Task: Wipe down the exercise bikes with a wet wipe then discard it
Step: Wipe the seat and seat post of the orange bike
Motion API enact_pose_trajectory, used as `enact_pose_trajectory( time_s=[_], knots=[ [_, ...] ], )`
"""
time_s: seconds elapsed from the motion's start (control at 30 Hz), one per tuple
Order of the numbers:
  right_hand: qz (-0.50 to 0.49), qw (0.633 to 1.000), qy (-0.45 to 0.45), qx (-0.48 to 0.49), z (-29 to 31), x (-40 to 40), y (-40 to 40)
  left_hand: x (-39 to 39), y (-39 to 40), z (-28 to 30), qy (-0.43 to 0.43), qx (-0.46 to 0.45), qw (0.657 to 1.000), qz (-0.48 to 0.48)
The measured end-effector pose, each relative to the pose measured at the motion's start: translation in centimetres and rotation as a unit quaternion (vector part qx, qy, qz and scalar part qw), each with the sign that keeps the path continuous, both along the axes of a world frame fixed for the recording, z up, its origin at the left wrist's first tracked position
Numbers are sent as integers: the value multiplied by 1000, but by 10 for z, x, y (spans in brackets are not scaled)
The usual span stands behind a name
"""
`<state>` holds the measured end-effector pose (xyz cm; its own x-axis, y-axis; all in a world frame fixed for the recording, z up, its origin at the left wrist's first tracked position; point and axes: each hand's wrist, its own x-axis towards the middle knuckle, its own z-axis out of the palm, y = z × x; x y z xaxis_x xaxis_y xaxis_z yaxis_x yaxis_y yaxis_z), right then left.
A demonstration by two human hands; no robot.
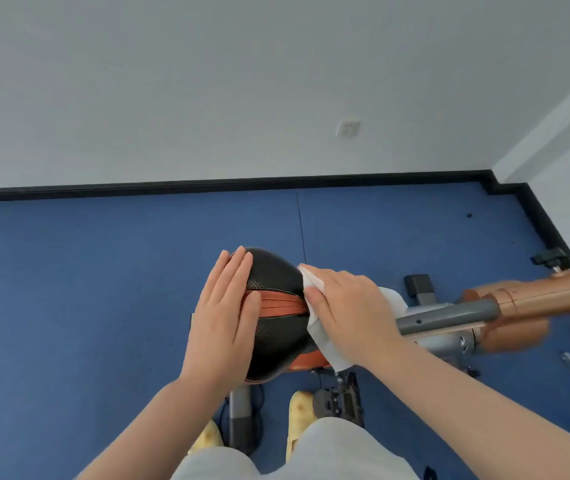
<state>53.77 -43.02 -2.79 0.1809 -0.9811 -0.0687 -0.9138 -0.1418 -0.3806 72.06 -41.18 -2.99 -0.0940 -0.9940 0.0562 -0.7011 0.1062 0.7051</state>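
Where blue floor (103,271) meets wall (207,81), wipe (325,336) covers saddle (276,327)

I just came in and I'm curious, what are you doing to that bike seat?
A person is cleaning an exercise bike. The right hand presses a white wet wipe flat against the black and orange seat, on the side nearer the bike's frame. The left hand lies open and flat on the seat's other side, probably to steady it. The wipe is in use, not yet thrown away, and no bin is in sight.
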Motion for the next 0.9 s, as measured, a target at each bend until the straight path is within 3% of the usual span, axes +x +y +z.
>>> enact_pose_trajectory(
  time_s=[0.1, 0.17, 0.23, 0.33, 0.5, 0.57, 0.63, 0.73, 0.9],
  knots=[
    [-55, 997, 46, 6, -1, -27, 8, -2, -18, 0, -148, -51, 981, -111],
    [-85, 993, 79, 1, -1, -9, -3, 0, -24, -1, -180, -63, 972, -138],
    [-98, 990, 103, -23, -3, 28, -9, 1, -26, -2, -162, -62, 975, -135],
    [-97, 992, 38, -66, -8, 54, 7, 0, -24, -1, -127, -64, 981, -133],
    [-106, 991, 54, -60, -20, -18, 23, 1, -25, 1, -126, -65, 980, -138],
    [-170, 984, -14, -53, -31, -33, 17, 0, -26, 2, -125, -64, 981, -138],
    [-278, 953, -99, -67, -31, -26, 12, 0, -26, 3, -125, -68, 980, -141],
    [-383, 911, -96, -116, -28, 15, 23, 2, -26, 1, -126, -77, 978, -146],
    [-257, 961, -62, -80, -27, 65, 57, 3, -29, -3, -157, -92, 970, -159]
  ],
)
